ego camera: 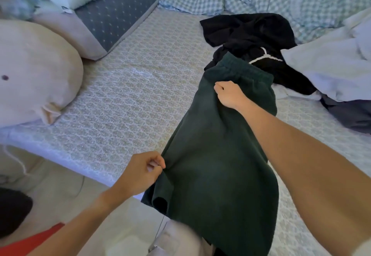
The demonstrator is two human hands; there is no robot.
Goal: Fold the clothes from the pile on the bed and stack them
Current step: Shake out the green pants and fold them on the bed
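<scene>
Shorts (216, 155): dark green, laid on the bed (130, 95) at its near edge, hem hanging off. Left hand (143, 172) pinches the left side seam, likely to pull it taut. Right hand (228, 94), fingers curled, grips cloth just below the waistband. Long axis runs away from us, waistband at the far end by the pile (261, 41).

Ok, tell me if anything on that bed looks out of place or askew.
The green pants lie askew: their lower end hangs off the bed edge while the left hand pinches a side seam and the right hand grips near the waistband. Behind them, a black garment sits crumpled, unfolded.
</scene>
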